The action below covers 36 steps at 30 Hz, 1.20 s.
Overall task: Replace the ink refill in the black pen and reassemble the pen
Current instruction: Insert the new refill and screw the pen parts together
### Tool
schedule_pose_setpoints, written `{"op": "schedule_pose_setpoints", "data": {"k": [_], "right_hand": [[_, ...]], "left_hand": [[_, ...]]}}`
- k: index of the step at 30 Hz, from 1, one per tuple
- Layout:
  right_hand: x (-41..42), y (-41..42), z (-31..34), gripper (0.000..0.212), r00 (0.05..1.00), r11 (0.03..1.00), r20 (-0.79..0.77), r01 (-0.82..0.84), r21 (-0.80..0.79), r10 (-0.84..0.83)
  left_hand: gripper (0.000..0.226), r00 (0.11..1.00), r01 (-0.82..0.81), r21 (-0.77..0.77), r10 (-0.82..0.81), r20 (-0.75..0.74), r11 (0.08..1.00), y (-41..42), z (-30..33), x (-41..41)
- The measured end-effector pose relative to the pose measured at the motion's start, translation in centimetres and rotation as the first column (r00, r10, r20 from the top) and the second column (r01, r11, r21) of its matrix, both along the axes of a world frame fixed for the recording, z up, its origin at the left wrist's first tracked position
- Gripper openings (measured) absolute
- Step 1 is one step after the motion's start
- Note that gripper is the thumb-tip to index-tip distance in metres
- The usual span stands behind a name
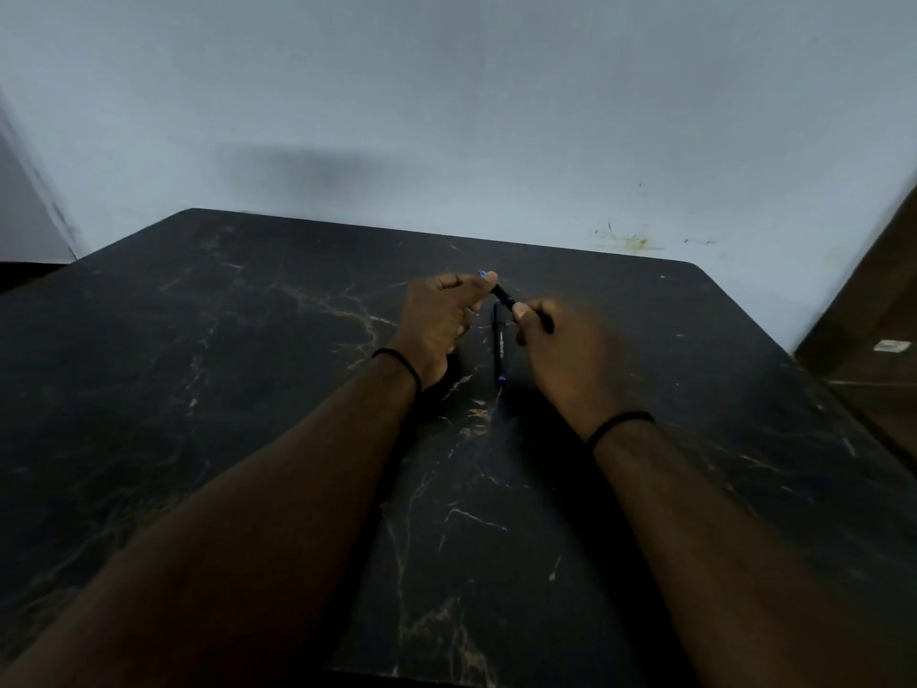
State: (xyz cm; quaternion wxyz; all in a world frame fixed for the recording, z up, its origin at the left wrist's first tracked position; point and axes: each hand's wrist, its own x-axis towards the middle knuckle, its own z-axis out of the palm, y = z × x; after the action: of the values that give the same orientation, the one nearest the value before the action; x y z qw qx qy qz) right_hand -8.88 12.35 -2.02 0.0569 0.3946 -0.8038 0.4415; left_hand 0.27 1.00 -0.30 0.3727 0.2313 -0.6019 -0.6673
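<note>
The fingers of the left hand pinch the far end of a black pen, where a blue tip shows just past the thumb and forefinger. The fingers of the right hand are curled round the pen's near end, thumb pressed on the barrel. The pen runs slantwise between the two hands, held just above the surface, its middle bare between the grips. Directly below it, between the hands, a second black pen piece with white lettering and a blue near end lies on the surface, pointing near to far; whether it is a cap, a barrel or a whole pen cannot be told. A thin black band circles each wrist. The surface is dark marble-patterned with pale veins, set against a pale wall at the far side.
</note>
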Motion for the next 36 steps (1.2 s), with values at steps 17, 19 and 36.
{"op": "schedule_pose_setpoints", "data": {"k": [17,19,36], "right_hand": [[0.12,0.09,0.06,0.017,0.997,0.995,0.072,0.015,-0.097,-0.008],[0.07,0.25,-0.04,0.019,0.999,0.994,0.040,0.031,-0.101,-0.027],[0.25,0.60,0.29,0.036,0.999,1.000,-0.048,0.016,-0.005,-0.016]], "left_hand": [[0.018,1.000,0.008,-0.009,-0.008,-0.025,1.000,0.08,-0.11,-0.11],[0.016,1.000,0.011,-0.020,-0.011,-0.014,1.000,0.02,-0.14,-0.09],[0.016,1.000,0.007,0.006,-0.007,-0.020,1.000,-0.28,-0.44,-0.45]]}}
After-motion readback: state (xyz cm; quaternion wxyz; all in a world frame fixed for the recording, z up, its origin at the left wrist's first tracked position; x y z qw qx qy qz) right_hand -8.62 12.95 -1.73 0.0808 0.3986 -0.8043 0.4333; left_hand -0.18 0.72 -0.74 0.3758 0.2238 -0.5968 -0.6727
